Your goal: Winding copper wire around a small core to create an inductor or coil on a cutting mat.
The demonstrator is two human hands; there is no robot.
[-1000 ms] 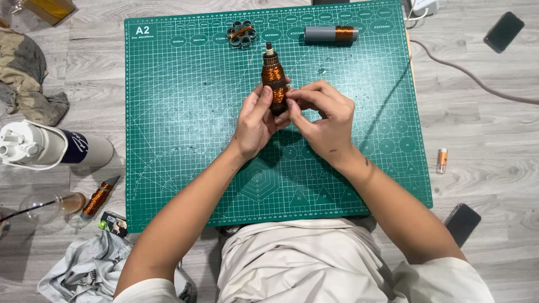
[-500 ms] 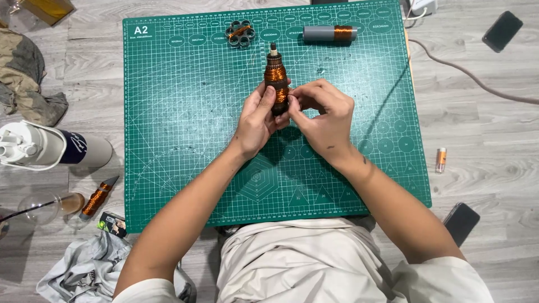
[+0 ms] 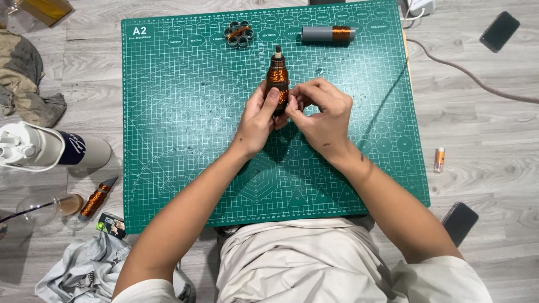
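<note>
left hand (image 3: 259,115) gripping the copper-wire-wound cylindrical coil (image 3: 277,78) at its base | right hand (image 3: 320,109) pinching the lower windings | probably light, stiff, thin wire looking fragile, so hold the core

Both my forearms reach up from six o'clock and converge toward the middle, bare to above the elbows. My left hand (image 3: 259,116) sits at about eleven o'clock of the meeting point, palm turned inward, fingers curled closed and thumb lying straight up toward twelve. My right hand (image 3: 321,112) comes in from four o'clock, wrist bent, knuckles up, fingertips pinched together and pointing toward nine. The two hands touch at the fingertips.
</note>
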